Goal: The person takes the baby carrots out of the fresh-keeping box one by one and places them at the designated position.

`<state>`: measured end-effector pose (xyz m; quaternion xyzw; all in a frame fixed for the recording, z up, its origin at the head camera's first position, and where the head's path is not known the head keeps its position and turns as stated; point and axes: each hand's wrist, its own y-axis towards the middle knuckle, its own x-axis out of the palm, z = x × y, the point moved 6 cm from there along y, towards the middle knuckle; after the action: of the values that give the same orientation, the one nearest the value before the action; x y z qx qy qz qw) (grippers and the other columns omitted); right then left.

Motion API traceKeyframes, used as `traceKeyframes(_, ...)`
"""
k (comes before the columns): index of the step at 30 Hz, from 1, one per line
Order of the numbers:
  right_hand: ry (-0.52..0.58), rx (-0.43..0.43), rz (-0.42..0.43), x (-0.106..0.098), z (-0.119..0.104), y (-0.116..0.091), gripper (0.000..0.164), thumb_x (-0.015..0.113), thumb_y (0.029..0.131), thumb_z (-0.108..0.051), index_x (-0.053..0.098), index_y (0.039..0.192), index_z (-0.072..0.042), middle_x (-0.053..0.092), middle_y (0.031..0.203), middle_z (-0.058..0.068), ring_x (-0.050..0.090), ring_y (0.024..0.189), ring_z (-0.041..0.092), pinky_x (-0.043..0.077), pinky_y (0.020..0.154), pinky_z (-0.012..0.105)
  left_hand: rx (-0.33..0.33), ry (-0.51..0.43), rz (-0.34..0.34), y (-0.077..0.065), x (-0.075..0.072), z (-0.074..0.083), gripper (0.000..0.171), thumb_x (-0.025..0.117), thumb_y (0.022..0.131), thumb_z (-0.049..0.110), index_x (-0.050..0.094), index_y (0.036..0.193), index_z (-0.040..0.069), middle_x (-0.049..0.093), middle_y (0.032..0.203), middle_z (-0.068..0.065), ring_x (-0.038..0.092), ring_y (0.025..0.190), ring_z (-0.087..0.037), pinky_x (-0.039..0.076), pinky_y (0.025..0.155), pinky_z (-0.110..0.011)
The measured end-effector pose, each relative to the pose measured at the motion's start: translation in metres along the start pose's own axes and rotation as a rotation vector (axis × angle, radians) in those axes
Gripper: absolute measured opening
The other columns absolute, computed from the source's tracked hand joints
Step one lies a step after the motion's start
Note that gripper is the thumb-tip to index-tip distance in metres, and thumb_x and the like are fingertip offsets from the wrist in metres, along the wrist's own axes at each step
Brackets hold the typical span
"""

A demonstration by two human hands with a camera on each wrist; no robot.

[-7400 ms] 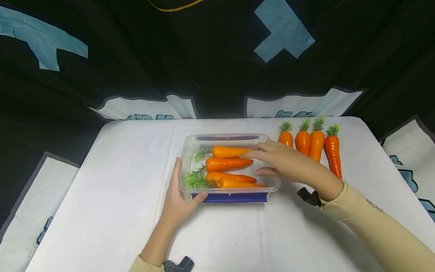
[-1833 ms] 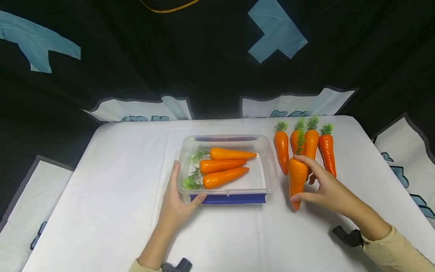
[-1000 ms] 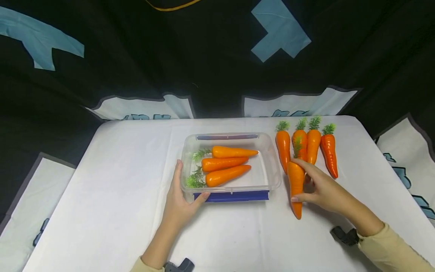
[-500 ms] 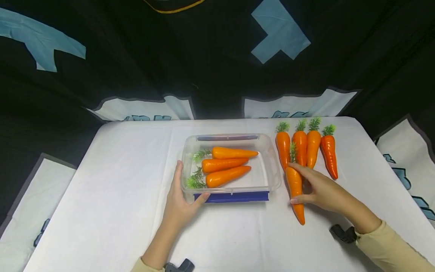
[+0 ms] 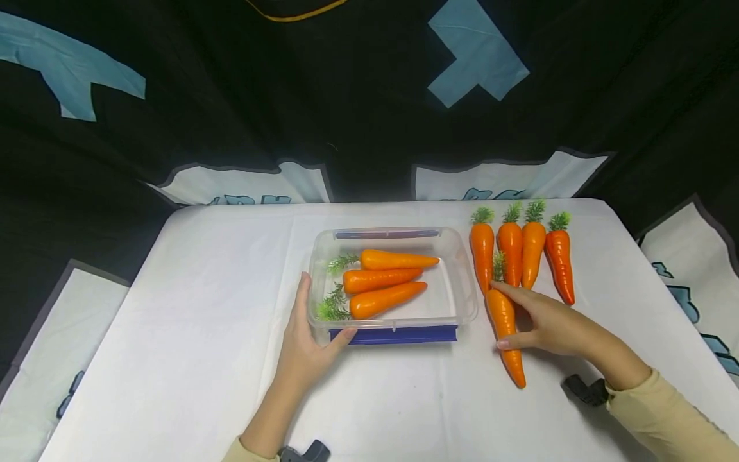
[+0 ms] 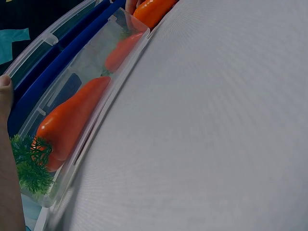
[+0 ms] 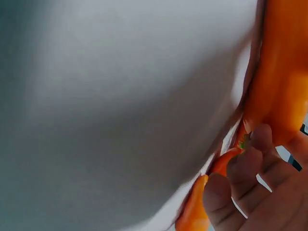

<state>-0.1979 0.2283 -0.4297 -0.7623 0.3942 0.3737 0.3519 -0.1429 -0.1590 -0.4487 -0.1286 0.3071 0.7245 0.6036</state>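
Note:
A clear plastic food container (image 5: 392, 324) with blue side clips stands mid-table, with three orange toy carrots (image 5: 388, 299) inside, green tops to the left. My left hand (image 5: 306, 350) holds its near left corner, fingers along the left wall and thumb at the front by the blue clip (image 5: 404, 334). To the right of the container, my right hand (image 5: 548, 324) grips another carrot (image 5: 503, 314) between thumb and fingers. This carrot slants, top away and tip towards me, its greens overlapping the row behind. In the right wrist view the fingers (image 7: 248, 168) curl beneath the large orange carrot (image 7: 279, 72).
Several carrots (image 5: 532, 253) lie in a row at the back right, tops pointing away; the rightmost (image 5: 559, 263) is darker and slanted. A white cloth (image 5: 202, 308) covers the table, and a black curtain (image 5: 369, 96) with blue patches hangs behind.
One carrot has left the container and is in my right hand, on the right side. Lately the hand drew it slightly nearer and its tip swung right. The left hand stays at the container.

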Motion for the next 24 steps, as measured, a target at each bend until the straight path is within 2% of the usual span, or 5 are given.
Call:
traceKeyframes(5, -0.059, -0.019, 0.015, -0.01, -0.005, 0.0, 0.104, 0.076, 0.07, -0.068, 0.04, 0.152, -0.016, 0.055, 0.143, 0.016, 0.056, 0.126, 0.036, 0.045, 0.103, 0.062, 0.001, 0.0, 0.003, 0.0, 0.0, 0.0, 0.114, 0.08, 0.077, 0.044, 0.005, 0.161, 0.029, 0.017, 0.167, -0.001, 0.027, 0.15, -0.031, 0.03, 0.118, -0.059)
traceKeyframes(11, -0.124, -0.066, 0.216, -0.04, -0.025, 0.008, 0.076, 0.076, 0.083, -0.051, 0.051, 0.145, -0.015, 0.065, 0.11, 0.008, 0.057, 0.097, 0.024, 0.056, 0.081, 0.044, 0.006, 0.006, 0.005, 0.0, -0.001, 0.0, 0.113, 0.08, 0.078, 0.044, 0.006, 0.161, 0.027, 0.018, 0.167, -0.005, 0.027, 0.15, -0.032, 0.03, 0.118, -0.059)
traceKeyframes(14, -0.125, -0.104, 0.272, -0.053, -0.041, 0.015, 0.069, 0.072, 0.088, -0.047, 0.05, 0.145, -0.016, 0.063, 0.113, 0.01, 0.054, 0.105, 0.027, 0.053, 0.088, 0.05, 0.008, 0.009, 0.005, 0.0, -0.001, -0.001, 0.113, 0.08, 0.078, 0.045, 0.007, 0.161, 0.025, 0.019, 0.167, -0.008, 0.027, 0.15, -0.033, 0.03, 0.117, -0.06)
traceKeyframes(18, -0.147, -0.187, 0.275, -0.06, -0.069, 0.031, 0.063, 0.066, 0.092, -0.048, 0.047, 0.146, -0.022, 0.057, 0.135, 0.009, 0.05, 0.121, 0.03, 0.047, 0.101, 0.059, 0.007, 0.01, -0.001, 0.0, -0.001, 0.0, 0.112, 0.079, 0.078, 0.046, 0.007, 0.161, 0.023, 0.017, 0.167, -0.006, 0.027, 0.151, -0.033, 0.03, 0.117, -0.06)
traceKeyframes(24, -0.241, -0.403, 0.219, -0.048, -0.123, 0.058, 0.058, 0.064, 0.093, -0.051, 0.048, 0.146, -0.031, 0.059, 0.133, 0.0, 0.053, 0.12, 0.022, 0.05, 0.103, 0.047, 0.016, 0.006, 0.0, 0.0, 0.0, -0.001, 0.112, 0.079, 0.079, 0.047, 0.008, 0.161, 0.021, 0.016, 0.167, -0.004, 0.026, 0.151, -0.033, 0.03, 0.117, -0.061)
